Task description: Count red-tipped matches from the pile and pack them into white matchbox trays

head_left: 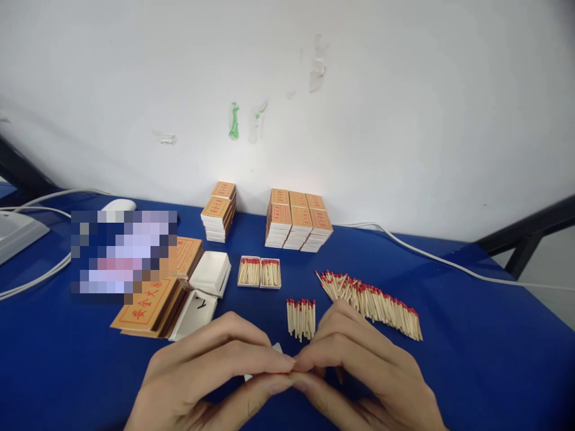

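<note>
My left hand (220, 365) and my right hand (363, 359) meet at the fingertips near the bottom centre, both closed in a pinch. Between them is a small white card piece (277, 347), mostly covered by the fingers, so its shape cannot be made out. Just beyond my right fingers lies a small row of red-tipped matches (300, 317). A larger spread of matches (372, 299) is to its right. Farther back, two open matchbox trays (259, 286) filled with matches sit side by side.
White trays (209, 270) and orange matchbox sleeves (148, 302) are stacked at left. Matchboxes stand in a left stack (218, 209) and a right block (299, 218) by the wall. A white cable (417, 254) crosses the blue table (485, 347); a white mouse (119, 208) lies back left.
</note>
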`<state>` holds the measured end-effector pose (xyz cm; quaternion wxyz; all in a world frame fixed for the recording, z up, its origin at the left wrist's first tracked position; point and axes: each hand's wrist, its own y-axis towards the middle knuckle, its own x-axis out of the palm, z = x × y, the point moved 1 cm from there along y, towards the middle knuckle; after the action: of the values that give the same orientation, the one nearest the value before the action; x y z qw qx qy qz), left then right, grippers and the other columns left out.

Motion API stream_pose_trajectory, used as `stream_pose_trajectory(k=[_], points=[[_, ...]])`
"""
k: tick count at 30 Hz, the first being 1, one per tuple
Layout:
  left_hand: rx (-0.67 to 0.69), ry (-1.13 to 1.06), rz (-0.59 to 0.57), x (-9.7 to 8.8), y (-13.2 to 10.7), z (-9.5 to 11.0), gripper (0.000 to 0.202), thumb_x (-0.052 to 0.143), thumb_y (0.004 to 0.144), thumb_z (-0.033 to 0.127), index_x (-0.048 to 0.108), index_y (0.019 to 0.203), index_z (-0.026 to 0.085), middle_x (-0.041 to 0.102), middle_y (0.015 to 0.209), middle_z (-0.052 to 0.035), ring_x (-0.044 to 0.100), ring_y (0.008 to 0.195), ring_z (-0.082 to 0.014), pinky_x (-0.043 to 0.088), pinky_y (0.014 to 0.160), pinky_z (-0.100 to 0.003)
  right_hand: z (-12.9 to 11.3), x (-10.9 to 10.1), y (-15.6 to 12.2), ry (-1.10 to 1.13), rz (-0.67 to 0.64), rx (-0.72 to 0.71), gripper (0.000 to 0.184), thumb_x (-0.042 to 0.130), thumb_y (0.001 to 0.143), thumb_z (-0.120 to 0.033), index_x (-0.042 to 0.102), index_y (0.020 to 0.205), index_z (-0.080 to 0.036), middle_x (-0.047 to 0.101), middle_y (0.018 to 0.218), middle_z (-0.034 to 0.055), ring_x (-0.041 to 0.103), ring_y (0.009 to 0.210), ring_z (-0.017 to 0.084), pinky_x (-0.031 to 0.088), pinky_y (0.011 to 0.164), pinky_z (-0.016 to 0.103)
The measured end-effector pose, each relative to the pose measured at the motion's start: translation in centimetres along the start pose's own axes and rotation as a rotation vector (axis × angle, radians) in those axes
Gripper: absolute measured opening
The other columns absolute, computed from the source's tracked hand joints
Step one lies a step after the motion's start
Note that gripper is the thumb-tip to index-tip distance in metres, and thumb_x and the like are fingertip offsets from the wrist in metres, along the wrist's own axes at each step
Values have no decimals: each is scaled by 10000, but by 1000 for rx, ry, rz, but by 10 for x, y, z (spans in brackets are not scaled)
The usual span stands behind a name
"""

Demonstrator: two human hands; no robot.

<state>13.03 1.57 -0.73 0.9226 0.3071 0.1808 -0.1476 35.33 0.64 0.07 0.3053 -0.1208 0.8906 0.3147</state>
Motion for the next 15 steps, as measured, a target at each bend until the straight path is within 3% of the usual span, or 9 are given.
stream_pose_trajectory(k=[10, 15], points=[[-15, 4, -19, 1, -2, -4, 132, 780, 1012, 200, 809, 1088, 304, 764, 939, 56, 768, 785, -62, 627, 709, -85, 0, 5, -5, -41, 75, -73, 138, 773, 962, -86, 739, 987, -217, 743, 799, 14, 638, 695, 157, 566, 656, 307], [-58, -7, 14, 1, -3, -4, 101, 769, 1017, 210, 799, 1052, 301, 764, 927, 52, 769, 787, -65, 620, 724, -82, 4, 9, -3, -35, 33, -94, 162, 792, 970, -142, 764, 1106, -224, 762, 837, 16, 653, 724, 163, 576, 678, 320]])
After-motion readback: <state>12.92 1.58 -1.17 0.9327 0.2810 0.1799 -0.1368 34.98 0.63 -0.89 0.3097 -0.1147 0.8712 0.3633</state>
